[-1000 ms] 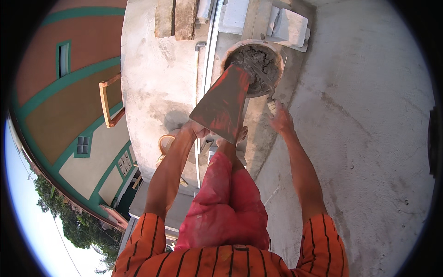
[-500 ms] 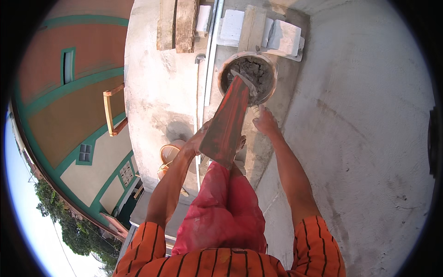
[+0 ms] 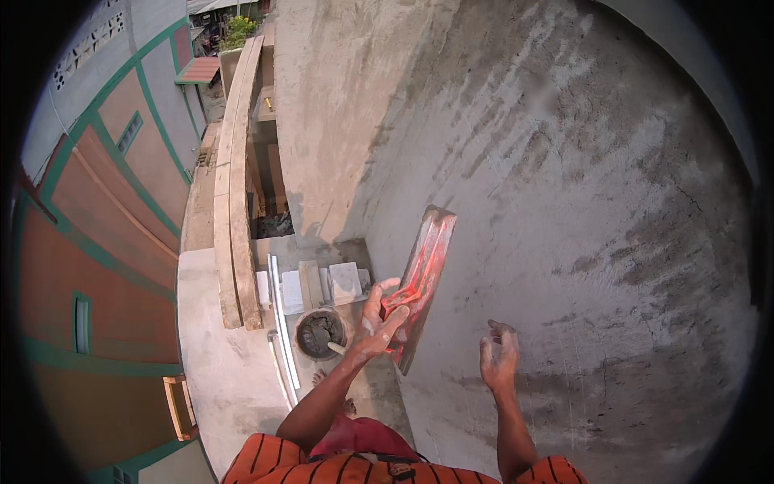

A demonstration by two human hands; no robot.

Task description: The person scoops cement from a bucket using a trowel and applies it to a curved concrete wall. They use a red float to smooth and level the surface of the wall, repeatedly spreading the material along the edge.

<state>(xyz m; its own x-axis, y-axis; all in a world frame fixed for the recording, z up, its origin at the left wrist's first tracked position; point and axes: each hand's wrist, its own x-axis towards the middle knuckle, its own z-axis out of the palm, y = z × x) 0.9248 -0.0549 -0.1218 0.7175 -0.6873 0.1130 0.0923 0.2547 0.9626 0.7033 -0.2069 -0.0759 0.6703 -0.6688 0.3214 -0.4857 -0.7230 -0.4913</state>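
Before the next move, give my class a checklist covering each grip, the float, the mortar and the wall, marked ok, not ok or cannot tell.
1. Left grip at the handle side of the red float: ok.
2. Right grip empty, fingers partly curled: ok.
3. Mortar available in the bucket: ok, grey mix shows inside.
4. Second tool in the right grip: not ok, a pale handle sticks out at the bucket's rim instead.
5. Mortar on the red float's far face: cannot tell, that face is turned away.
6. Red float touching the wall: cannot tell from this one view.
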